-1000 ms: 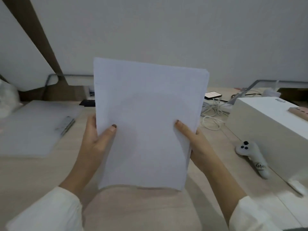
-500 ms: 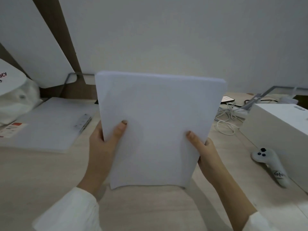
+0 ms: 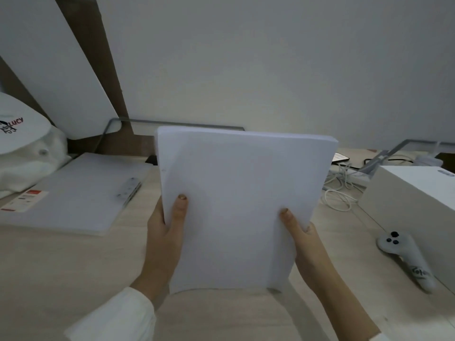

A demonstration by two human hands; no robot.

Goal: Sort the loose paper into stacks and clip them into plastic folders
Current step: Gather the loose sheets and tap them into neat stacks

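A stack of white paper [image 3: 236, 200] stands upright above the desk in the middle of the view, its bottom edge near the tabletop. My left hand [image 3: 165, 239] grips its left edge with the thumb on the front sheet. My right hand [image 3: 305, 244] grips the right edge the same way. A translucent plastic folder [image 3: 73, 200] with a metal clip [image 3: 129, 188] lies flat on the desk to the left, apart from the paper.
A white bag [image 3: 24, 153] sits at the far left. At the right stand a white box [image 3: 413, 193], a white controller [image 3: 406, 257] and a tangle of cables [image 3: 342, 190]. The light wooden desk [image 3: 61, 271] runs under everything.
The view has shifted left and closer, bringing the folder and white bag further into sight. The sheets' top edges now line up evenly. Both hands keep their grip on the stack.
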